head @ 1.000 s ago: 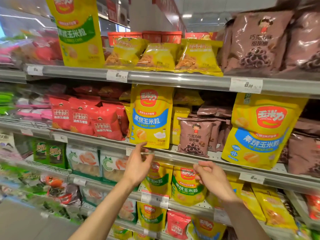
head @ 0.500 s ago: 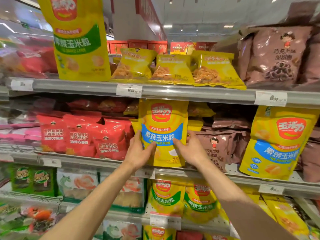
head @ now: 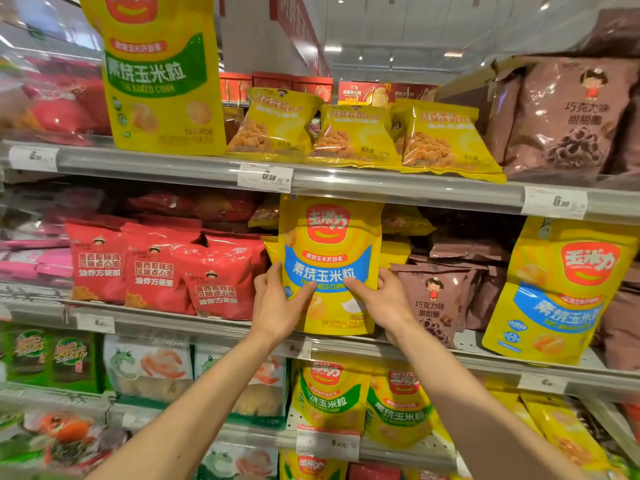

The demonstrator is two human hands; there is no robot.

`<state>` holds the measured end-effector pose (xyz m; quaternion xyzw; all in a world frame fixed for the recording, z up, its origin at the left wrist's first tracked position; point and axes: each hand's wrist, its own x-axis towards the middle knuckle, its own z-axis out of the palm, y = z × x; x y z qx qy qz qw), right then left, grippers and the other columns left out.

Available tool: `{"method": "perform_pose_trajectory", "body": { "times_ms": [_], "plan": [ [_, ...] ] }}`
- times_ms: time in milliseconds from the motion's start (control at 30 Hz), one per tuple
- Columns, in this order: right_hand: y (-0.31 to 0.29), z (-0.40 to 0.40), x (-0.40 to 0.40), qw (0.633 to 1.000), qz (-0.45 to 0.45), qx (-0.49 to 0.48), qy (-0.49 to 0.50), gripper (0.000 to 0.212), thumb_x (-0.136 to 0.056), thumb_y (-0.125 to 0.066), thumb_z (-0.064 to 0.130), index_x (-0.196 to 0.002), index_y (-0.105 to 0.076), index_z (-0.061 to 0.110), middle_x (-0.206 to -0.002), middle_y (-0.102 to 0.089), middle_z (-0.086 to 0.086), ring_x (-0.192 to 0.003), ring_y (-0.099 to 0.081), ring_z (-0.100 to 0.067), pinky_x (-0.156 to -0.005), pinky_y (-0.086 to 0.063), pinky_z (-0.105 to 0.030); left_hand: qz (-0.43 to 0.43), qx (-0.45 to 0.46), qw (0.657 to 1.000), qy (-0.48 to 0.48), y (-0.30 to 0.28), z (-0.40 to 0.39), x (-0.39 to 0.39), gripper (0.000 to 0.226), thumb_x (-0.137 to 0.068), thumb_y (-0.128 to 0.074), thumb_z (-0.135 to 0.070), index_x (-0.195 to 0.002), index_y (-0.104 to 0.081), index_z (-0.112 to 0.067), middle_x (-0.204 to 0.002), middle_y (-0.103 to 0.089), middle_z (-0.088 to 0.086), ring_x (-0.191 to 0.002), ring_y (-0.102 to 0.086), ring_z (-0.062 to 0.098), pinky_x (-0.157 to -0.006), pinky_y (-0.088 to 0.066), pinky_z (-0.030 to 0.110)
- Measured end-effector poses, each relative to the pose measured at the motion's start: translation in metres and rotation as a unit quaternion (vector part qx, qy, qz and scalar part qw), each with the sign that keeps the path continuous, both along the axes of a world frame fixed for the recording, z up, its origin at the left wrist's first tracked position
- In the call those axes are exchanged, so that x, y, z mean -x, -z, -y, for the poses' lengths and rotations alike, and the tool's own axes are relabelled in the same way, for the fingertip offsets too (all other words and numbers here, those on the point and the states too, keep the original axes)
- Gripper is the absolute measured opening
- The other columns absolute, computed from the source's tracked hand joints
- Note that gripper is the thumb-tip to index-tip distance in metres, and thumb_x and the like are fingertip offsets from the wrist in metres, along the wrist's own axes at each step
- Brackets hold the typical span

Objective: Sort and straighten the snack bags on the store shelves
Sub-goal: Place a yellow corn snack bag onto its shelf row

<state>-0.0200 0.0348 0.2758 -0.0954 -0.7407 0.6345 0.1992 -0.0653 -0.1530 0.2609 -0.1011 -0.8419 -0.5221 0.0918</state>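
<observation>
You are gripping the yellow corn bag (head: 329, 265) on the middle shelf (head: 180, 323) from both sides, your left hand (head: 277, 306) and right hand (head: 381, 303) each pinching an edge, thumbs across its front; likely so it is standing square between the red bags (head: 159, 271) and brown bags (head: 436, 296)

You hold a yellow corn snack bag (head: 329, 261) with a blue band standing up straight on the middle shelf (head: 194, 323), between red bags (head: 156, 268) and brown bags (head: 436, 296)
</observation>
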Motion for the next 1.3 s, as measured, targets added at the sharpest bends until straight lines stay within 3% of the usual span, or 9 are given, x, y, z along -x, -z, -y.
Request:
{"method": "perform_pose_trajectory", "body": {
  "times_ms": [300,433,500,600,667,733,933,1033,1300],
  "plan": [
    [-0.005,-0.012,0.001,0.998,-0.021,0.05,-0.04,0.019,-0.088,-0.079,0.021,-0.106,-0.072,0.018,-0.103,-0.08,0.0,-0.097,-0.077,-0.022,-0.091,-0.06,-0.052,0.01,0.017,1.0,-0.01,-0.004,0.0,-0.002,0.092,-0.084,-0.069,-0.061,-0.156,-0.03,-0.017,-0.137,-0.041,0.01,-0.133,-0.043,0.024,-0.109,-0.045,0.046],
    [-0.01,-0.022,-0.003,0.997,-0.015,0.06,-0.046,0.016,-0.091,-0.076,0.019,-0.106,-0.073,0.015,-0.104,-0.08,-0.002,-0.098,-0.077,-0.025,-0.092,-0.06,-0.052,0.055,-0.042,0.997,0.041,-0.008,0.005,-0.002,0.105,-0.071,-0.072,-0.072,-0.153,-0.031,-0.02,-0.141,-0.042,0.004,-0.127,-0.051,0.023,-0.108,-0.047,0.046],
    [-0.012,-0.026,-0.005,0.996,-0.005,0.061,-0.059,0.025,-0.091,-0.076,0.023,-0.113,-0.072,0.012,-0.108,-0.08,-0.003,-0.102,-0.076,-0.025,-0.095,-0.058,-0.051,0.072,-0.097,0.99,0.066,-0.008,0.007,-0.001,0.093,-0.073,-0.077,-0.065,-0.145,-0.037,-0.022,-0.137,-0.053,-0.003,-0.122,-0.057,0.016,-0.102,-0.049,0.036],
    [-0.012,-0.03,-0.006,0.995,0.001,0.064,-0.078,0.049,-0.085,-0.082,0.032,-0.124,-0.068,0.008,-0.114,-0.078,-0.004,-0.107,-0.074,-0.023,-0.097,-0.058,-0.047,0.085,-0.146,0.982,0.087,-0.013,0.009,-0.003,0.063,-0.083,-0.08,-0.039,-0.134,-0.049,-0.018,-0.12,-0.067,-0.007,-0.104,-0.066,0.007,-0.078,-0.052,0.017],
    [-0.012,-0.031,-0.008,0.994,-0.001,0.057,-0.092,0.024,-0.091,-0.076,0.022,-0.112,-0.072,0.011,-0.105,-0.08,0.0,-0.101,-0.076,-0.022,-0.092,-0.06,-0.041,0.088,-0.149,0.981,0.082,-0.013,0.011,0.0,0.055,-0.083,-0.08,-0.036,-0.127,-0.055,-0.013,-0.115,-0.069,-0.003,-0.096,-0.068,0.007,-0.067,-0.051,0.014],
    [-0.007,-0.032,-0.01,0.992,0.012,0.058,-0.11,0.012,-0.094,-0.072,0.016,-0.106,-0.072,0.016,-0.101,-0.081,0.0,-0.097,-0.076,-0.021,-0.091,-0.059,-0.042,0.095,-0.156,0.98,0.077,-0.013,0.015,0.002,0.054,-0.081,-0.081,-0.039,-0.121,-0.058,-0.01,-0.114,-0.071,0.001,-0.095,-0.07,0.012,-0.068,-0.051,0.02],
    [0.005,-0.034,-0.016,0.984,0.055,0.069,-0.156,0.029,-0.093,-0.071,0.016,-0.122,-0.066,0.011,-0.12,-0.076,-0.009,-0.109,-0.073,-0.026,-0.1,-0.056,-0.047,0.135,-0.193,0.966,0.105,-0.01,0.021,-0.004,0.052,-0.079,-0.084,-0.034,-0.12,-0.058,-0.015,-0.11,-0.074,0.0,-0.091,-0.074,0.016,-0.068,-0.055,0.027],
    [0.008,-0.033,-0.023,0.978,0.076,0.058,-0.185,0.031,-0.094,-0.068,0.014,-0.124,-0.065,0.008,-0.119,-0.076,-0.01,-0.108,-0.074,-0.027,-0.095,-0.058,-0.044,0.145,-0.2,0.961,0.125,-0.005,0.027,-0.011,0.052,-0.074,-0.086,-0.032,-0.118,-0.065,-0.014,-0.109,-0.078,0.003,-0.092,-0.076,0.022,-0.08,-0.061,0.038],
    [0.035,-0.022,-0.052,0.973,0.115,0.02,-0.2,0.037,-0.095,-0.067,0.009,-0.132,-0.063,0.006,-0.121,-0.075,-0.009,-0.111,-0.072,-0.026,-0.097,-0.058,-0.041,0.156,-0.245,0.945,0.152,0.026,0.041,-0.048,0.052,-0.071,-0.083,-0.032,-0.118,-0.067,-0.017,-0.106,-0.079,-0.002,-0.096,-0.076,0.017,-0.083,-0.059,0.035]
  ]
}}
